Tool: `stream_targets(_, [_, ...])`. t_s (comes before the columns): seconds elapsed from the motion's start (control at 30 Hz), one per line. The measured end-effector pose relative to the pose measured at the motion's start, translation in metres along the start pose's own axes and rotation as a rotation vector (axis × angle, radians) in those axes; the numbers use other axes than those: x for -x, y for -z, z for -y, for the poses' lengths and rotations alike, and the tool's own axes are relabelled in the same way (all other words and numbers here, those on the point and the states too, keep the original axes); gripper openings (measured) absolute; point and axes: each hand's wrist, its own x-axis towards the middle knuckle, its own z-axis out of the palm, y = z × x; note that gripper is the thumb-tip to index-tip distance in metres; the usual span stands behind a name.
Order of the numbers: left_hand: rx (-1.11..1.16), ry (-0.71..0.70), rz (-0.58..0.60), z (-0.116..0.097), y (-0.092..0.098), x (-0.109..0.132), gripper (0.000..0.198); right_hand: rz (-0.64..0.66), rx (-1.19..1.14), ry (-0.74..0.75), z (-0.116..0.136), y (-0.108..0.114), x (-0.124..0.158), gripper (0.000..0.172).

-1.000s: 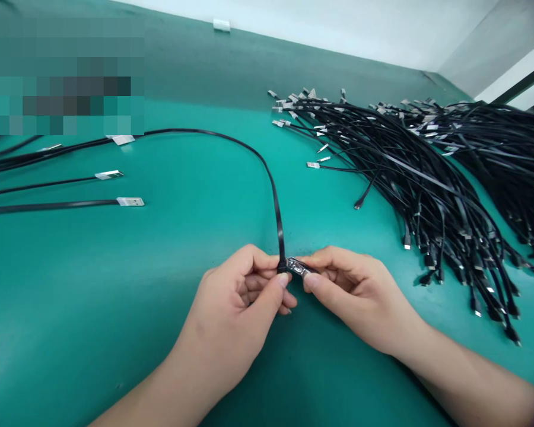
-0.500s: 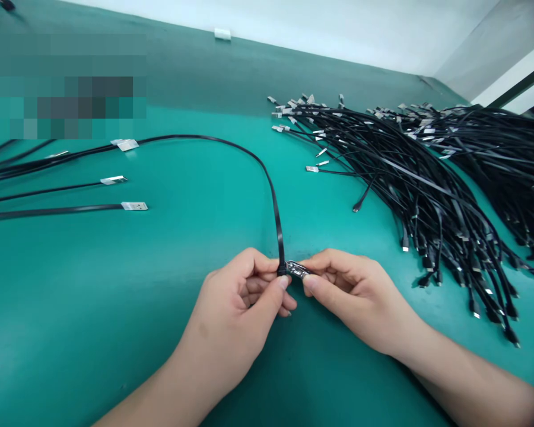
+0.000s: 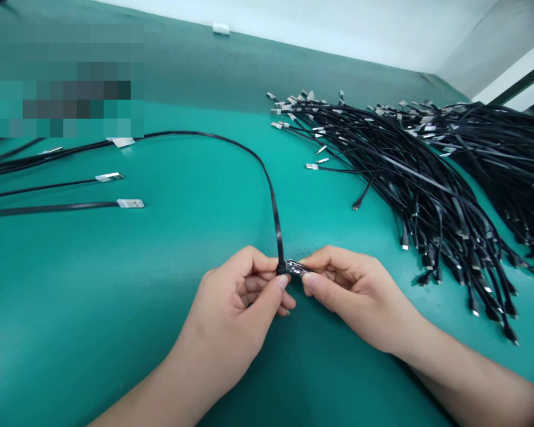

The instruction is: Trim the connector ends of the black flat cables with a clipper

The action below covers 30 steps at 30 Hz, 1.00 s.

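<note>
My left grip (image 3: 238, 308) pinches a black flat cable (image 3: 273, 207) between thumb and forefinger, right at its end. My right grip (image 3: 356, 293) is pressed onto the metal connector (image 3: 296, 268) at that same end. The two grips almost touch, low over the green bench (image 3: 182, 249). The cable arcs away to the left, toward a few separate cables (image 3: 62, 206). A big pile of black cables (image 3: 427, 172) lies to my right.

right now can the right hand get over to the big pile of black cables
Probably yes: the right hand has only bare green table between it and the cable pile, though it pinches a metal connector.
</note>
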Motion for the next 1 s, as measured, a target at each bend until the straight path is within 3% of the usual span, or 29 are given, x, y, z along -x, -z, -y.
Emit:
stream_targets(0.3, [-0.035, -0.002, 0.009, 0.001, -0.001, -0.001, 0.015, 0.005, 0.069, -0.006, 0.001, -0.001, 0.001, 0.012])
stream_targets(0.53, [0.033, 0.045, -0.011, -0.009, -0.002, -0.001, 0.015, -0.222, 0.032, -0.041, -0.004, 0.008, -0.005, 0.020])
stream_targets(0.87, [0.013, 0.026, -0.021, -0.013, -0.002, -0.001, 0.011, -0.106, 0.012, 0.032, -0.007, -0.005, 0.005, 0.015])
stream_targets(1.0, [-0.060, -0.006, -0.021, -0.013, 0.001, 0.000, 0.007, -0.138, 0.071, 0.070, -0.011, -0.002, 0.005, 0.013])
